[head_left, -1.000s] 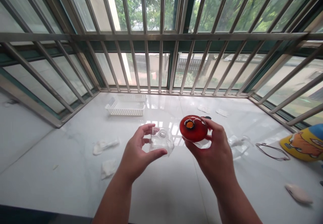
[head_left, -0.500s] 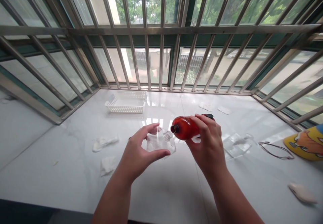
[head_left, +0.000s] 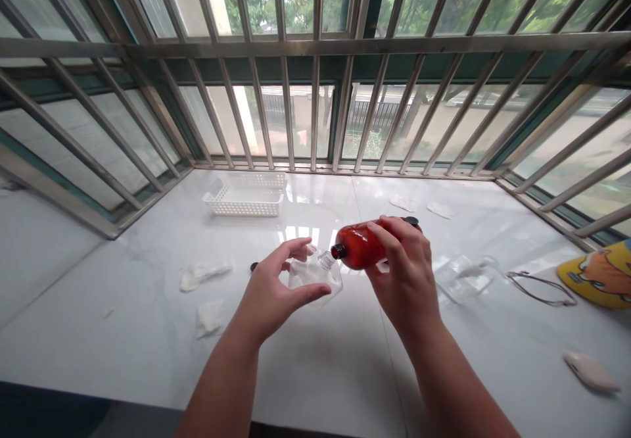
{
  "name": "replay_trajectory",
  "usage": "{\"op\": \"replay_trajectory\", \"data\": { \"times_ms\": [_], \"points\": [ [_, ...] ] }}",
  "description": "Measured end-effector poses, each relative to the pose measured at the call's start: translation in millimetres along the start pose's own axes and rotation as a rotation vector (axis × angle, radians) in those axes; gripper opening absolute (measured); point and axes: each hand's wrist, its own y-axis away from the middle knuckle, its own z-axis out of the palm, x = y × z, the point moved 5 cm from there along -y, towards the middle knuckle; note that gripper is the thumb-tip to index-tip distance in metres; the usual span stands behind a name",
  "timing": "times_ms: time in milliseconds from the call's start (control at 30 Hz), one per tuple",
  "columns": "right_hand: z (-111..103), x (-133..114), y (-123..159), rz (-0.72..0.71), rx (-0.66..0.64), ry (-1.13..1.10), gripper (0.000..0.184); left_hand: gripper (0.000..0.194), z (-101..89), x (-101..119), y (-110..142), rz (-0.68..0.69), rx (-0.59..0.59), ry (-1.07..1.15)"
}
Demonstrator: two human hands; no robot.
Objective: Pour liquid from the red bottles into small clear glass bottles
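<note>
In my left hand [head_left: 280, 280] is a clear, square-sided bottle [head_left: 311, 279], tilted with its uncapped neck up and to the right. Thumb and fingers grip it from either side. My right hand [head_left: 407, 267] is wrapped round a reddish-brown bottle [head_left: 362, 246] that lies nearly level in the air. Its dark open mouth points left, right beside the clear bottle's neck; whether the two touch I cannot tell. No stream of liquid shows between them. A black piece [head_left: 412, 221] shows behind my right hand, and a small black round thing [head_left: 254, 267] lies by my left hand.
A white perforated basket [head_left: 244, 209] stands at the back left. Crumpled white tissues [head_left: 211, 319] lie at left, thin white scraps [head_left: 438, 210] at back right. Rightward are a clear plastic item [head_left: 466, 280], a cord loop [head_left: 542, 290], a yellow patterned object [head_left: 596, 277] and a pale object [head_left: 590, 372]. Metal window bars [head_left: 315, 125] border the back.
The mouth of the reddish-brown bottle has come slightly closer to the clear bottle's neck. The camera view has shifted a little, and the small black round thing shows more fully beside my left hand.
</note>
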Motion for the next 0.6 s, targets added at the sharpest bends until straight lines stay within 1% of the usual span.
{"op": "replay_trajectory", "data": {
  "times_ms": [267,600],
  "points": [
    [3.2,-0.6,3.0,-0.019,-0.014,0.012,0.062,0.080,3.7,-3.0,-3.2,-0.006,-0.021,0.016],
    [10.6,4.4,7.9,-0.032,-0.031,0.029,0.063,0.078,8.9,-14.0,-9.1,-0.018,-0.055,0.059]
  ]
}}
